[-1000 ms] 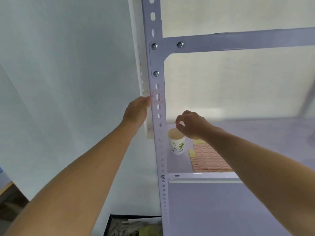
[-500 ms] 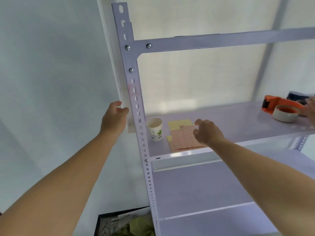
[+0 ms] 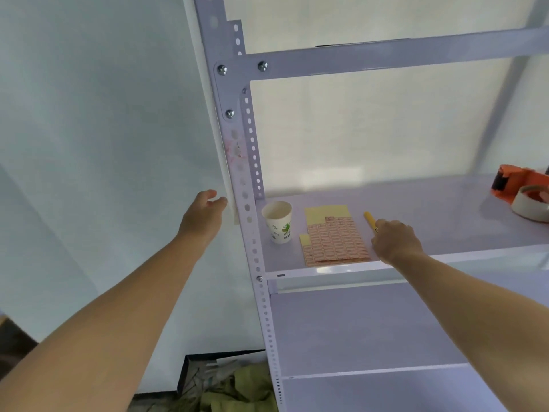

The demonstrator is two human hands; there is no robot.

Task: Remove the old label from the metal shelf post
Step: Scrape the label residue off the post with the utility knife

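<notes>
The pale perforated metal shelf post (image 3: 255, 251) rises left of centre. On its front face, below the bracket bolts, sits the old label (image 3: 234, 150) as faint reddish scraps. My left hand (image 3: 204, 216) hovers just left of the post, lower than the scraps, with fingers apart and nothing in it. My right hand (image 3: 394, 241) rests on the shelf board (image 3: 451, 215), its fingers curled over the near end of a thin yellow tool (image 3: 369, 219) that lies there.
A paper cup (image 3: 278, 222) and a sheet of pink stickers (image 3: 335, 242) lie between the post and my right hand. An orange tape dispenser (image 3: 515, 181) and a tape roll (image 3: 531, 206) sit far right. A black bin (image 3: 219, 382) with rubbish stands below.
My left hand dropped from the label down the post's left side. My right hand moved right from above the cup, over the sticker sheet, and closed on the yellow tool.
</notes>
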